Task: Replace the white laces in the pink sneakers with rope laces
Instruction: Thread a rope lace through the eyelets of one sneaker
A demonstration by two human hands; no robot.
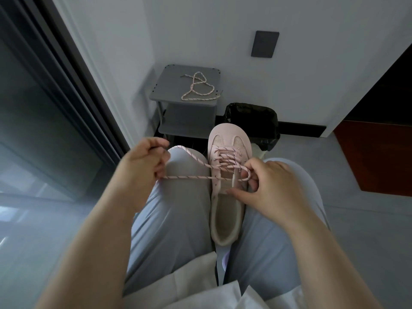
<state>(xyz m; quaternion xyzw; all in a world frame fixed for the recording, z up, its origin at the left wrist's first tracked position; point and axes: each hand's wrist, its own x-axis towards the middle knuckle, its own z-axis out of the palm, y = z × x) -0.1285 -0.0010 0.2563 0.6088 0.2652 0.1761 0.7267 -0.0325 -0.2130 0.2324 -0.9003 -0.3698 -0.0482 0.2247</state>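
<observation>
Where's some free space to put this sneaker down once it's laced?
The grey rack's lower shelf is bare; its top carries the spare rope lace. Grey floor right of the right thigh is open too. The lap is crowded: sneaker, left hand, right hand, taut lace.

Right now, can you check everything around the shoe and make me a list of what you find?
Surface: lap in grey trousers; pink sneaker wedged between the thighs.
Job's things: rope lace threaded through the sneaker's eyelets; spare rope lace on grey shelf.
Clutter: black bin beside shelf.
Grippers: left hand pinches the rope lace; right hand holds a loop of it.
Cables: nothing seen.
Surroundings: white wall, dark wall plate, glass door at left.
</observation>
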